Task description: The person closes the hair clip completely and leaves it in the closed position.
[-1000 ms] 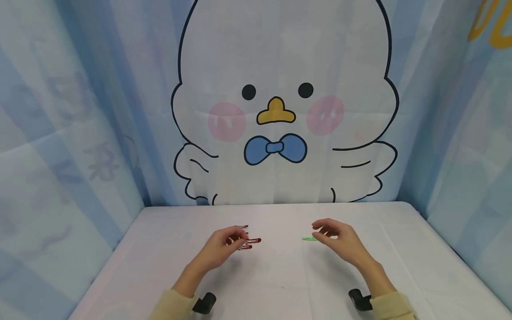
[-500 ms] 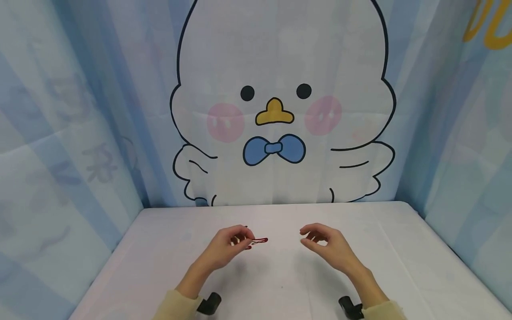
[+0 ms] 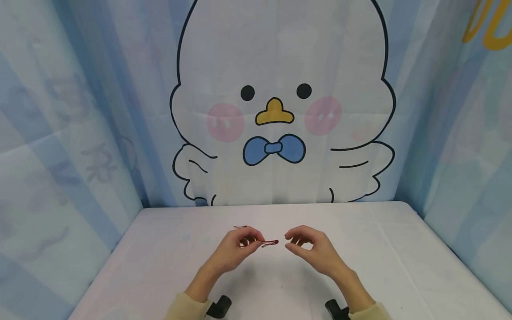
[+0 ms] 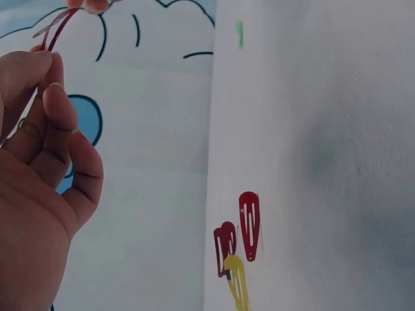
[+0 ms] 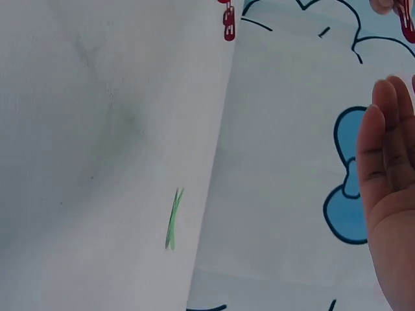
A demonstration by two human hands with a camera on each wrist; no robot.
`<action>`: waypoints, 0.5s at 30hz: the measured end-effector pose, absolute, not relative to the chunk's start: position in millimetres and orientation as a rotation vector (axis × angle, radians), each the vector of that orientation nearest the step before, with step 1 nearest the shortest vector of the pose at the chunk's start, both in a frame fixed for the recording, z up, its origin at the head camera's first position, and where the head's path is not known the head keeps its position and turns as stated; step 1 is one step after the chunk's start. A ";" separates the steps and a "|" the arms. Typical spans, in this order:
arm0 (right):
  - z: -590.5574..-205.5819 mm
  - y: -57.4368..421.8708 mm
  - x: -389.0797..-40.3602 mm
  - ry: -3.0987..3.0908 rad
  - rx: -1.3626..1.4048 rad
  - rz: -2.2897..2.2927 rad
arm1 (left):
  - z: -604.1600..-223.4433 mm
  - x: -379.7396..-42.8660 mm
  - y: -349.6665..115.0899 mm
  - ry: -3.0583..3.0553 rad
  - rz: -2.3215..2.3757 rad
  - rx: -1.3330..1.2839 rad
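Observation:
My left hand (image 3: 239, 250) pinches one end of a red snap hair clip (image 3: 270, 243) between thumb and forefinger, above the table. Its two layers stand apart, clearest in the left wrist view, where the clip (image 4: 59, 29) rises from the fingertips. Facing the clip's free end, my right hand (image 3: 314, 252) holds nothing, its fingers loosely bent; its fingertips (image 4: 96, 5) come right by that end in the left wrist view. The right wrist view shows the palm (image 5: 395, 214) with fingers extended, partly cut off by the frame.
On the white table (image 3: 168, 271) lie red hair clips (image 4: 249, 223) beside a yellow one (image 4: 238, 285), to the left. A green clip (image 5: 173, 220) lies to the right, hidden in the head view. A patterned curtain (image 3: 276, 178) stands behind the table.
Both hands have moved inward toward each other, the left one carrying the red hair clip rightward. My right hand has come away from near the green clip, moving left.

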State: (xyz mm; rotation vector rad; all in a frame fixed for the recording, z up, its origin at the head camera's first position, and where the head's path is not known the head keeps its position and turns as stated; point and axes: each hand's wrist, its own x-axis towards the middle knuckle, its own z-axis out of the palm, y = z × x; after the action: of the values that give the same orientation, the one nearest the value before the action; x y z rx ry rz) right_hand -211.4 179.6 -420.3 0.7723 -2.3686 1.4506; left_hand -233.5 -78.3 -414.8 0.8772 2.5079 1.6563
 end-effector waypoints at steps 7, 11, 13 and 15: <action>-424.0 167.2 -211.9 -2.275 0.881 1.477 | -414.2 -231.4 -71.6 2.530 1.615 0.944; -424.3 162.9 -211.3 -2.255 0.887 1.482 | -415.1 -231.0 -72.3 2.546 1.615 0.958; -424.1 161.3 -211.1 -2.248 0.886 1.477 | -415.1 -230.2 -72.8 2.551 1.624 0.947; -424.0 159.6 -211.1 -2.242 0.886 1.470 | -415.0 -229.0 -73.0 2.557 1.630 0.935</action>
State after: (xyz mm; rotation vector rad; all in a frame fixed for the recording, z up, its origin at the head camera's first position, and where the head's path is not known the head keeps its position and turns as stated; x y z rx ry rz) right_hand -211.1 159.6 -424.0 0.8859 -2.2419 1.4699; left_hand -229.0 -73.0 -415.0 0.9349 2.5570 1.6302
